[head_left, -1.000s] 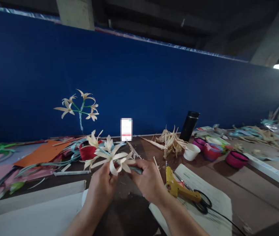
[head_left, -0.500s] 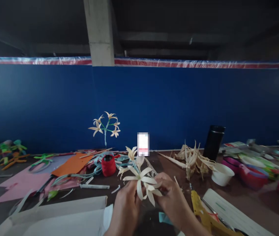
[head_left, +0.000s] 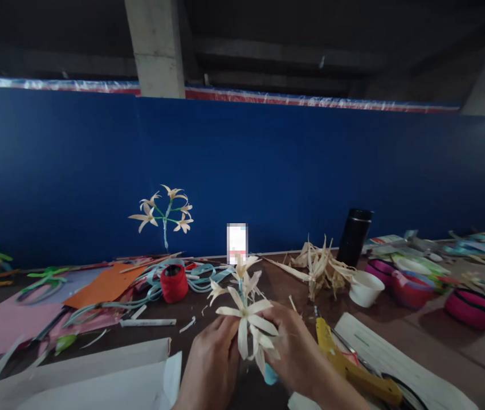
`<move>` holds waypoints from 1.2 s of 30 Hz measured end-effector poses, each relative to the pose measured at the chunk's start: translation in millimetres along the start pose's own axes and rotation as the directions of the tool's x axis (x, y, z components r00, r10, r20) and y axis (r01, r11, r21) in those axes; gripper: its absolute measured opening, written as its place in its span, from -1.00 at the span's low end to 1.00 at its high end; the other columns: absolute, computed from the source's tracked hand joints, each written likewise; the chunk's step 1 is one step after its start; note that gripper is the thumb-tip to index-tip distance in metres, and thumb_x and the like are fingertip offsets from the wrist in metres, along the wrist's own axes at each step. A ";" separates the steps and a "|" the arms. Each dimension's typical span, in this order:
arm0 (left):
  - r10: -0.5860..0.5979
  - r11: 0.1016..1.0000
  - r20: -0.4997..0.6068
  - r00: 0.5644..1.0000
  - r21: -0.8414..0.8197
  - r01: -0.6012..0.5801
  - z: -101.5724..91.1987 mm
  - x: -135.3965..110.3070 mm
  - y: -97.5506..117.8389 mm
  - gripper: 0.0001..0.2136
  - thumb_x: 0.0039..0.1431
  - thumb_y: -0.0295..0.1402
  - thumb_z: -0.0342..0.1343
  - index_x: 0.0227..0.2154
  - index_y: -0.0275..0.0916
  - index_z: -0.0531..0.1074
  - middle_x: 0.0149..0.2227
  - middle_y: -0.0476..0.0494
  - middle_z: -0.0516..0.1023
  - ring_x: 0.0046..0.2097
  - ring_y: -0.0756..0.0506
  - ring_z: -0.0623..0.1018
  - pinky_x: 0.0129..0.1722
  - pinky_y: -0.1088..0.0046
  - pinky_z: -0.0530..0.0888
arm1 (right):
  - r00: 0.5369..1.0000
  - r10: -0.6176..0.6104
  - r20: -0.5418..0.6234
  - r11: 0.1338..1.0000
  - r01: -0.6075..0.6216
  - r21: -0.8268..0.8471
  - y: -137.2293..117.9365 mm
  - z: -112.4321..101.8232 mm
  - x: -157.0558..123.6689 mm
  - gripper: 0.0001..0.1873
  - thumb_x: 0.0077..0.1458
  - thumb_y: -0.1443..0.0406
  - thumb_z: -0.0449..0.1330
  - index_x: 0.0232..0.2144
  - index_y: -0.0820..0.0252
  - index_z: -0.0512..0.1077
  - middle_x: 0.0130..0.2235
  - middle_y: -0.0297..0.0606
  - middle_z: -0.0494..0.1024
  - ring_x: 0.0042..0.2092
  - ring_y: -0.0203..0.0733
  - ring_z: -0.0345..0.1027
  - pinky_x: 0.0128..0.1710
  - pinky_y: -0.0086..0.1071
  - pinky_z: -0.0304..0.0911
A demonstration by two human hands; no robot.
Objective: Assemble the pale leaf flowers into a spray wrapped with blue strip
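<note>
Both my hands hold a spray of cream husk flowers (head_left: 244,307) upright over the brown table (head_left: 439,341). My left hand (head_left: 210,364) is closed on the stem from the left, fingers curled under the lowest blossom. My right hand (head_left: 297,356) pinches the stem from the right, where a bit of light blue wrapping (head_left: 269,374) shows below the petals. The upper blossoms rise toward the blue wall.
A yellow glue gun (head_left: 351,370) lies on white paper at my right. Behind are a red thread spool (head_left: 174,283), a dried husk pile (head_left: 317,265), a white cup (head_left: 365,288), a black flask (head_left: 354,236), pink bowls (head_left: 473,307), coloured paper sheets (head_left: 101,287) and a finished flower sprig (head_left: 164,213).
The flower spray has been turned from lying sideways to standing upright between my hands. My view has swung left and then settled; the hands stay closed on the stem.
</note>
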State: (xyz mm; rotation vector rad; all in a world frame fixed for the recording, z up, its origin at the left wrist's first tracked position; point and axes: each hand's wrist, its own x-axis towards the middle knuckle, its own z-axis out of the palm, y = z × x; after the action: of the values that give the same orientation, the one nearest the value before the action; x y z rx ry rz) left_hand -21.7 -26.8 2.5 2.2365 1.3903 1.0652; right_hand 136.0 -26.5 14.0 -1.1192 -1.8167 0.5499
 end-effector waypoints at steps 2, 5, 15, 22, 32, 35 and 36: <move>-0.002 1.000 0.002 1.000 0.002 0.002 0.6 0.7 1.1 -0.79 0.12 -0.47 -0.13 -0.38 -0.15 0.41 -0.37 -0.09 0.51 -0.33 -0.06 0.51 -0.35 0.52 0.35 | 1.000 -0.015 -0.022 0.999 0.014 -0.030 -0.8 0.9 -1.8 -0.84 -0.17 0.43 0.18 -0.43 0.14 0.43 -0.45 -0.29 0.51 -0.42 -0.19 0.38 -0.42 -0.42 0.22; -0.006 1.000 -0.025 1.000 0.008 0.006 1.3 1.2 1.3 -0.80 0.09 -0.49 -0.12 -0.43 -0.17 0.40 -0.40 -0.10 0.52 -0.35 -0.07 0.51 -0.38 0.52 0.36 | 1.000 0.012 -0.019 0.996 -0.013 -0.083 -1.8 2.3 -3.0 -0.81 -0.15 0.41 0.17 -0.38 0.13 0.43 -0.43 -0.27 0.53 -0.40 -0.17 0.40 -0.41 -0.41 0.23; -0.071 0.991 -0.143 0.987 -0.127 0.052 -7.9 2.5 3.6 -0.82 0.10 -0.32 -0.07 -0.46 -0.19 0.43 -0.45 -0.05 0.54 -0.41 -0.04 0.50 -0.42 0.58 0.39 | 0.997 0.083 0.002 0.997 -0.083 0.005 -11.6 4.3 0.4 -0.94 -0.08 0.35 0.19 -0.46 0.14 0.45 -0.46 -0.35 0.53 -0.43 -0.23 0.37 -0.48 -0.49 0.16; -0.190 0.974 -0.118 0.975 -0.145 0.173 -7.3 6.5 -7.2 -0.78 0.05 -0.28 -0.04 -0.41 -0.22 0.49 -0.52 0.01 0.54 -0.43 -0.06 0.50 -0.47 0.60 0.38 | 0.997 0.079 0.027 0.986 -0.082 0.145 -9.1 3.6 4.4 -0.91 -0.06 0.34 0.23 -0.41 0.11 0.52 -0.38 -0.39 0.56 -0.35 -0.26 0.41 -0.35 -0.49 0.23; -0.331 0.942 -0.062 0.941 -0.068 0.327 -24.5 12.9 11.1 -0.76 -0.10 -0.18 0.02 -0.56 -0.20 0.51 -0.61 0.00 0.51 -0.48 -0.08 0.49 -0.51 0.57 0.34 | 0.998 -0.010 -0.054 0.991 0.017 0.132 0.0 9.1 6.2 -0.97 -0.08 0.31 0.28 -0.47 0.09 0.53 -0.42 -0.41 0.47 -0.34 -0.34 0.36 -0.31 -0.50 0.21; -0.309 0.947 -0.020 0.951 -0.095 0.306 -25.2 11.2 7.2 -0.75 -0.06 -0.17 0.03 -0.51 -0.19 0.52 -0.52 0.02 0.56 -0.41 -0.08 0.50 -0.43 0.57 0.36 | 0.998 0.005 -0.058 0.992 0.002 0.124 2.0 11.4 6.0 -0.95 -0.09 0.33 0.28 -0.46 0.12 0.52 -0.41 -0.40 0.46 -0.34 -0.34 0.36 -0.32 -0.49 0.21; -0.298 0.949 -0.009 0.955 -0.107 0.295 -24.9 10.4 4.9 -0.75 -0.06 -0.16 0.04 -0.51 -0.19 0.52 -0.49 0.02 0.56 -0.39 -0.09 0.51 -0.40 0.57 0.37 | 0.998 0.010 -0.061 0.992 -0.003 0.128 2.0 11.9 6.1 -0.95 -0.10 0.34 0.28 -0.46 0.13 0.52 -0.41 -0.39 0.46 -0.35 -0.34 0.36 -0.32 -0.49 0.21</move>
State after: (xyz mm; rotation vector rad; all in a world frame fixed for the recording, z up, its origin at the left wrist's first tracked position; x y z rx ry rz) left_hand -33.8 -23.3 26.8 1.8716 1.5805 1.0375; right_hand 125.6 -19.3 9.5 -1.0445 -1.7014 0.6202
